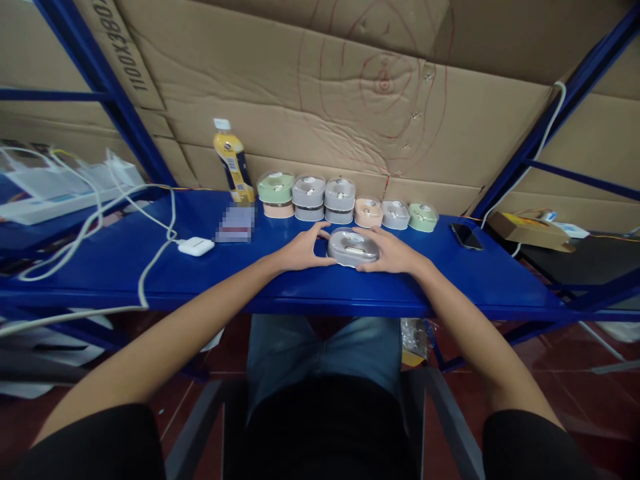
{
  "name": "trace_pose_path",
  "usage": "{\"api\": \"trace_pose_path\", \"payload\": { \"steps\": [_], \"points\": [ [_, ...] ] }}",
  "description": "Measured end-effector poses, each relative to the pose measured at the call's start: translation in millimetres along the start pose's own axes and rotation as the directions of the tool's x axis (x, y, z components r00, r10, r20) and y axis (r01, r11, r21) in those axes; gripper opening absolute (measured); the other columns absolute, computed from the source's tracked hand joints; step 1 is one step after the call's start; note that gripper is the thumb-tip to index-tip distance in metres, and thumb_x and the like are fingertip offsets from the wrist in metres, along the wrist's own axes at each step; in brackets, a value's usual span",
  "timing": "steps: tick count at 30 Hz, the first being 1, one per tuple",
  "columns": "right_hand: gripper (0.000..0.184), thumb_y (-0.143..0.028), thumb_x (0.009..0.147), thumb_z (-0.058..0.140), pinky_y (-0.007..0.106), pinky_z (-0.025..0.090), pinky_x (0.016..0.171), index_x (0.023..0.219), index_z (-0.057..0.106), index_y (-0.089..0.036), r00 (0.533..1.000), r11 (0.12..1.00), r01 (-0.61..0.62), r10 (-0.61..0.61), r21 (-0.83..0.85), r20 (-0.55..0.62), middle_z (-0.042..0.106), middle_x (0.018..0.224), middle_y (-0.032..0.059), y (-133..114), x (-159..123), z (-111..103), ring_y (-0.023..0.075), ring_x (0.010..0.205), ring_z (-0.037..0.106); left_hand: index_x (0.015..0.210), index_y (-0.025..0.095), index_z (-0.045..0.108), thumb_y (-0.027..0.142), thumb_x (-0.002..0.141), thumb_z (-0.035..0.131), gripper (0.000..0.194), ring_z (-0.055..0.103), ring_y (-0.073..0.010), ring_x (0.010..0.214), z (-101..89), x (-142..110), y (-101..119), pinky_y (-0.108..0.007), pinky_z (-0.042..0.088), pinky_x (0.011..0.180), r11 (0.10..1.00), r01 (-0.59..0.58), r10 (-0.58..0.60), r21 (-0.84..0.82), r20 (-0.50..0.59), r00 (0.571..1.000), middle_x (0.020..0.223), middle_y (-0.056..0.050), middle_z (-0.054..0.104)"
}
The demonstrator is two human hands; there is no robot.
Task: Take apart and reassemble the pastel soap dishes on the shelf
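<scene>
- In the head view, a grey oval container [353, 248] with a clear lid rests on the blue counter [280, 283], about midway between its left and right ends and nearer the front edge than the row of containers.
- The left hand [306, 251] curves round the container's left end, thumb at the front side and a finger reaching behind, the fingers parted and holding the container.
- The right hand [393, 252] holds the opposite end, its thumb low at the front and its fingers round the back.
- Behind the hands, along the back edge of the counter, stand three two-high stacks: green-over-peach stack [277, 193] at the left, then left grey stack [309, 198] and right grey stack [340, 200].
- The row goes on rightward with three single containers: peach container [368, 213], small grey container [395, 215] and green container [423, 217].
- Left of the row, near the back edge, a yellow and dark bottle [233, 161] with a white cap stands upright; a pixelated packet [236, 223] lies just in front of it.
- Farther left and nearer the front edge are a small white case [196, 246] and a looping white cable [143, 283].
- A dark phone [467, 236] lies flat toward the right end of the counter.
- Upright cardboard [250, 87] with red curved lines backs the counter.
</scene>
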State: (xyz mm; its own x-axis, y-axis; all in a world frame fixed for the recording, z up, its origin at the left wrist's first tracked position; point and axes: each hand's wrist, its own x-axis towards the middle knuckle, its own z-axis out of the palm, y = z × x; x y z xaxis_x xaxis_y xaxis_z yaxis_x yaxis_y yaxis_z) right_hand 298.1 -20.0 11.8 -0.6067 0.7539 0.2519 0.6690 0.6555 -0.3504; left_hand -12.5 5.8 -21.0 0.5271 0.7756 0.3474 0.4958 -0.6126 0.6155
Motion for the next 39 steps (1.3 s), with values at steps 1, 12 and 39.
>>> {"api": "trace_pose_path", "payload": {
  "steps": [1,12,39],
  "points": [
    [0.115,-0.070,0.078,0.092,0.065,0.054,0.117,0.174,0.048,-0.026,0.999,0.999,-0.030,0.029,-0.019,-0.018,0.067,0.150,0.0183,2,-11,-2,0.0468,0.136,0.067,0.160,0.018,0.045,0.056,0.079,0.088,0.100,0.071,-0.0406,0.138,0.3,0,-1,-0.058,0.052,0.121,1.000,-0.020,0.020,0.010,-0.001,1.000,0.144,-0.020,0.075],
    [0.099,-0.072,0.085,0.082,0.062,0.053,0.113,0.164,0.056,-0.018,0.540,0.717,-0.697,0.501,-0.024,-0.676,0.069,0.146,0.0255,101,-24,-83,0.0446,0.134,0.065,0.153,0.017,0.051,0.058,0.087,0.077,0.081,0.070,-0.0403,0.136,1.0,3,1,-0.058,0.052,0.118,0.998,-0.012,0.012,0.062,0.004,1.000,0.141,-0.020,0.074],
    [0.067,-0.056,0.102,0.062,0.071,0.038,0.128,0.152,0.061,-0.012,0.924,0.862,-0.324,0.200,-0.391,-0.325,0.054,0.165,0.0297,51,71,-33,0.0529,0.153,0.047,0.151,0.018,0.054,0.059,0.088,0.076,0.078,0.069,-0.0386,0.135,2.4,5,-2,-0.058,0.051,0.120,0.996,-0.036,0.035,0.088,0.013,0.999,0.140,-0.018,0.074]
  ]
}}
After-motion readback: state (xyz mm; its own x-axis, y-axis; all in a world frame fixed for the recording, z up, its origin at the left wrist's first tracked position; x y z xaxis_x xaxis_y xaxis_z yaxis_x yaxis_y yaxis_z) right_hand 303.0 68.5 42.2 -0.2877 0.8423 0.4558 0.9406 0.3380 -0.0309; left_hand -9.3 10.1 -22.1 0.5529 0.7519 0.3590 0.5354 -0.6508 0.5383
